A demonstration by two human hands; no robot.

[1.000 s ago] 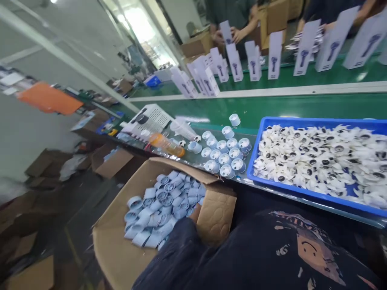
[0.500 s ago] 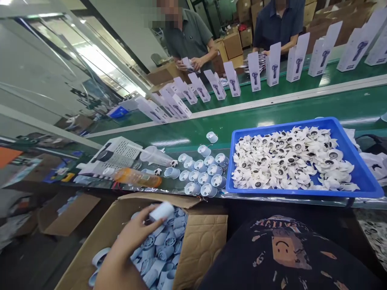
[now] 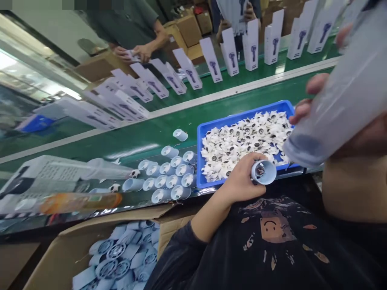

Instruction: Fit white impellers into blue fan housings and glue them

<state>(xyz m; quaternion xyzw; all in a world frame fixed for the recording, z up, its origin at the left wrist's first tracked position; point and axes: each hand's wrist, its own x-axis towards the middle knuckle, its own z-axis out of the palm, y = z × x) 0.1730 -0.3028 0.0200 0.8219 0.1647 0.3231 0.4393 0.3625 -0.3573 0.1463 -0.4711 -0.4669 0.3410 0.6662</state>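
My left hand [image 3: 240, 181] is wrapped around a light-blue cylindrical fan housing [image 3: 270, 172], whose open end faces me and shows a small motor inside. It is held over my lap, in front of the near edge of a blue tray [image 3: 208, 185] of white fan impellers [image 3: 238, 139]. Close to the camera at the right, my right hand [image 3: 367, 139] grips a large translucent white cylinder [image 3: 338, 88], tilted, with its rounded lower end towards the tray. Its upper end leaves the view, so its exact kind is unclear.
Several light-blue housings [image 3: 166, 181] stand left of the tray; more fill a cardboard box [image 3: 51, 257] below. A bottle of orange liquid [image 3: 81, 202] and a clear plastic cup [image 3: 105, 169] lie leftward. White printed boxes [image 3: 214, 66] line the green belt [image 3: 236, 102]. Two people work opposite.
My left hand has moved from above the cardboard box to the right, with the housing in it. My right hand has come into view holding the translucent cylinder. The view has shifted.
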